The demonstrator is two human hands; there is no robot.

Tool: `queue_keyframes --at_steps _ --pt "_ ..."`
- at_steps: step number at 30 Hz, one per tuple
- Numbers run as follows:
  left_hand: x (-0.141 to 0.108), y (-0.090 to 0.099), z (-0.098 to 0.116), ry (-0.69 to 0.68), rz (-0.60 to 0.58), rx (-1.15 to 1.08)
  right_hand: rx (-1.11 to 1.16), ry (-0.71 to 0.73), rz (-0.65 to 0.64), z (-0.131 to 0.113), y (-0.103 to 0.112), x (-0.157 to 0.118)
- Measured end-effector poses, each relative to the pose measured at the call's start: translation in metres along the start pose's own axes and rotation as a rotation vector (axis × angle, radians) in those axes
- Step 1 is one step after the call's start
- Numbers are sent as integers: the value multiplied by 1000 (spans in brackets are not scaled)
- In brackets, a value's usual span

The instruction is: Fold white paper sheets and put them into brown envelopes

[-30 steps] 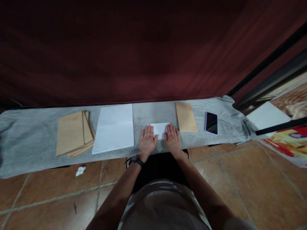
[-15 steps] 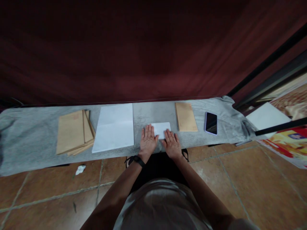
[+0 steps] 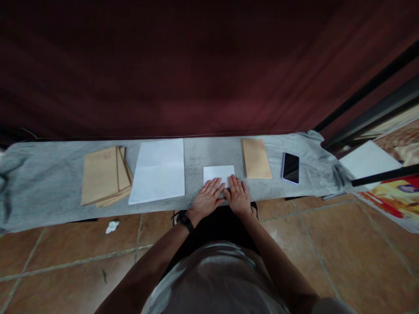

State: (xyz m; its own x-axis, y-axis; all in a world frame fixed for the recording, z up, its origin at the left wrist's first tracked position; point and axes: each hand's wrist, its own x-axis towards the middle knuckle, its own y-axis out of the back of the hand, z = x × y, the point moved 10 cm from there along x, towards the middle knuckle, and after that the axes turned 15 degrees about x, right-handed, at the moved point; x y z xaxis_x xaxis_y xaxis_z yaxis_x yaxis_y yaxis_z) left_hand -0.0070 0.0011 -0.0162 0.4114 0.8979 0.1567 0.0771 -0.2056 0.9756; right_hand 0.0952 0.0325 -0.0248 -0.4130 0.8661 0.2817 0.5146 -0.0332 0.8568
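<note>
A small folded white paper (image 3: 214, 171) lies flat on the grey cloth in front of me. My left hand (image 3: 208, 196) rests with outstretched fingers on its near left part; a dark band circles that wrist. My right hand (image 3: 238, 196) lies flat at its near right corner, fingers extended. The two thumbs are close together, and the hands cover the paper's near edge. To the left is a larger stack of white paper (image 3: 159, 170) with a faint crease across it. Brown envelopes (image 3: 257, 159) sit in a neat pile to the right of my right hand.
Several more brown envelopes (image 3: 101, 174) are fanned out at the left on the grey cloth (image 3: 49, 183). A phone (image 3: 290, 168) lies at the right. Behind the narrow table hangs a dark red curtain (image 3: 203, 87). A crumpled white scrap (image 3: 112, 226) is on the tiled floor.
My left hand has slid from the paper's left edge down and right to its near edge, turning inward. My right hand has shifted slightly right. The view has moved a little.
</note>
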Motion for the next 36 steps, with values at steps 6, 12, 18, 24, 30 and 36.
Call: queue_keyframes --at_steps 6,12,18,24,30,36 --pt "0 -1 0 1 1 -5 -21 -37 10 16 11 -10" --pt "0 1 -1 5 9 -22 20 -44 -18 9 12 -5" --pt "1 -4 -1 -5 -23 -35 114 69 -136 -28 -4 21" --pt "2 -6 -2 -1 -42 -16 87 65 -135 -22 -11 42" --pt "2 -2 -5 51 -4 -17 53 39 -61 6 -6 52" --pt "9 -7 -13 211 7 -38 45 12 -42 14 -3 54"
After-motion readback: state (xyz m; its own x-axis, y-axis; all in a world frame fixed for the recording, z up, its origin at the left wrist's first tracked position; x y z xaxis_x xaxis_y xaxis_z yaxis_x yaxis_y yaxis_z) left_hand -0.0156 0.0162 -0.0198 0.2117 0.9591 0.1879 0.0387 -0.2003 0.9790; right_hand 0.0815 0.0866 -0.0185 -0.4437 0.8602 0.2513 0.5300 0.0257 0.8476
